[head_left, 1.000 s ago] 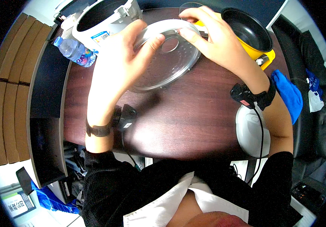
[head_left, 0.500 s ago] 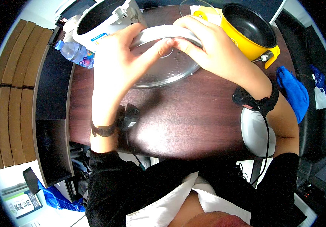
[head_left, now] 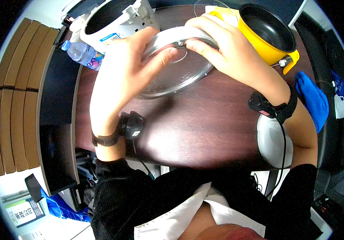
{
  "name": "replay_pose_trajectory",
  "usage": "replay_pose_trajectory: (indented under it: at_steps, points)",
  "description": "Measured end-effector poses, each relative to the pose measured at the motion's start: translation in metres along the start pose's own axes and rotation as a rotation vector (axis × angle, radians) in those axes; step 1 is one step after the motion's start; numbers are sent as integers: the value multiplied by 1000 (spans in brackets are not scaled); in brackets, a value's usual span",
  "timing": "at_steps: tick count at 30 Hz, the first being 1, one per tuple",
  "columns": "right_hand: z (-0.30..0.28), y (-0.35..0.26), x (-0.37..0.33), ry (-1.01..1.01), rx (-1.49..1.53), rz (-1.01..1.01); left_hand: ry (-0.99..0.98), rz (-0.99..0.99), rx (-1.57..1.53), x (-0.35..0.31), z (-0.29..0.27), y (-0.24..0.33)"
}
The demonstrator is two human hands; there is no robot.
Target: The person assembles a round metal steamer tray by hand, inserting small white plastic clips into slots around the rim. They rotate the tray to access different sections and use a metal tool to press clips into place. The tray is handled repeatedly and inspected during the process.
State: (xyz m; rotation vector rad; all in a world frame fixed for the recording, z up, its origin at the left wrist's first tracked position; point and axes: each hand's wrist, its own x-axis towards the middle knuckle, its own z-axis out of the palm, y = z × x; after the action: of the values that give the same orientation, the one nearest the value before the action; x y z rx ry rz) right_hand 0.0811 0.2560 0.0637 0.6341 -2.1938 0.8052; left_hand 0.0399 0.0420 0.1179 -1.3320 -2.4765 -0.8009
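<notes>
Both hands hold a round, see-through lid (head_left: 174, 76) with a pale, shiny rim, tilted above the far half of the table. My left hand (head_left: 134, 64) grips its left side, thumb along the near side of the rim and fingers behind. My right hand (head_left: 220, 46) clasps the far right part of the rim, thumb near the left thumb. Most of the fingertips are hidden behind the lid. Just beyond my left hand stands a white appliance body (head_left: 118, 24) with a dark, hollow inside. Past my right hand is a yellow pot (head_left: 260, 46) with a black interior.
A clear water bottle (head_left: 82, 54) leans at the far left. On the right are a blue cloth (head_left: 312, 100) and a white rounded object (head_left: 272, 140), partly behind my forearm. Brown cartons (head_left: 18, 56) are stacked at left. Dark wrist devices (head_left: 132, 126) trail cables.
The lid has tilted somewhat, its left side coming lower and nearer. My left wrist has shifted slightly left and nearer. Both hands keep their hold, and the whole view has shifted a little.
</notes>
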Motion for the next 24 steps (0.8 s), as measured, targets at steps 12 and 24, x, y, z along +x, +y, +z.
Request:
replay_pose_trajectory:
  at_steps: [12, 24]
  points:
    - [-6, -21, 4, 24, -316, -142, -9, -55, -27, -7, 2, 15]
    - [6, -23, -4, 56, 105, 207, -13, -23, -79, -6, 12, 23]
